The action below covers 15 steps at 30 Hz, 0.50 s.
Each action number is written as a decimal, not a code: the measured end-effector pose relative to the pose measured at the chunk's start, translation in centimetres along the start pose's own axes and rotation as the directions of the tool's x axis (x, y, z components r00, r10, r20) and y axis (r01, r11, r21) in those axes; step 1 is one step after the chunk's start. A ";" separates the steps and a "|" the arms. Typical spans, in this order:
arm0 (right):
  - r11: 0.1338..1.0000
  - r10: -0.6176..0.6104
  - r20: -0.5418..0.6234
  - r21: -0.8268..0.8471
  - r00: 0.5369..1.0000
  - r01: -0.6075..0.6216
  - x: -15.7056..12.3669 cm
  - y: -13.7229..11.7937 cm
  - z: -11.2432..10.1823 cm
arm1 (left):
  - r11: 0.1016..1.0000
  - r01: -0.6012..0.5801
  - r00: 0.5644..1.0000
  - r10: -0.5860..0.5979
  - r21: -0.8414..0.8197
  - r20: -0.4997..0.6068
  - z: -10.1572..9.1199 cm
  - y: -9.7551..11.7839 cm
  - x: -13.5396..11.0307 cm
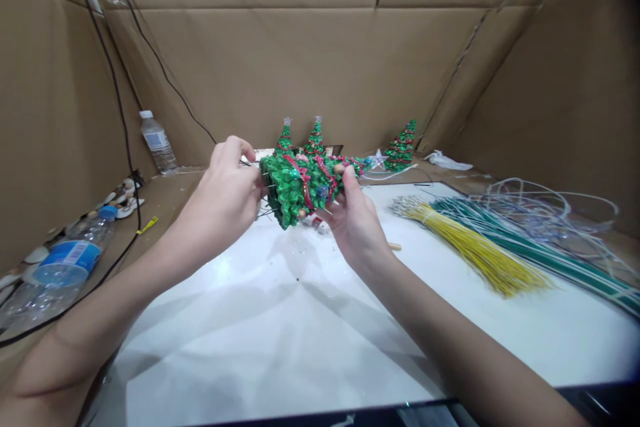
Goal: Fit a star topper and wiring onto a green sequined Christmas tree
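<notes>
A small decorated Christmas tree (295,190), green with red garland and bead-like ornaments, is held sideways above the white board. Its base points left and its star-tipped top points right. My right hand (357,213) grips it from the right, thumb on the front and fingers behind or beneath. At the base end my left hand (233,180) has its fingers curled in around thin dark wires; the fingertips are partly hidden, and I cannot tell exactly what they pinch. Behind stand two more little trees (314,138) with stars and a third tree (401,147) without a visible star.
Yellow wire bundles (475,247), green strips (540,247) and loose clear tubing (555,207) lie on the right. Plastic bottles (67,257) and an upright, tilted bottle (157,142) are on the left, near a black cable (123,113). Cardboard walls (300,67) enclose the white board (280,347).
</notes>
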State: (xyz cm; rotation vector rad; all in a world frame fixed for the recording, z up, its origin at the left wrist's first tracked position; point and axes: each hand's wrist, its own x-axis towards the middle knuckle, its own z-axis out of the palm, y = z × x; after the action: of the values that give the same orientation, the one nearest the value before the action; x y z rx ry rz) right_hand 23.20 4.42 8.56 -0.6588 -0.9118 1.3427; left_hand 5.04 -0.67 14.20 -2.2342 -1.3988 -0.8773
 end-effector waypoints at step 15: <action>0.999 -0.028 -0.007 0.033 1.000 0.028 0.3 -0.2 -0.2 | 0.387 0.422 0.905 -0.238 -0.820 0.353 0.2 -1.2 2.3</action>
State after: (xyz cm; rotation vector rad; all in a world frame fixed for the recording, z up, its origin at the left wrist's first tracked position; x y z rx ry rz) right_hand 23.44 4.68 8.65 -0.6222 -0.8884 1.3274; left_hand 4.71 1.52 15.57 -2.8279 -1.7689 -1.9984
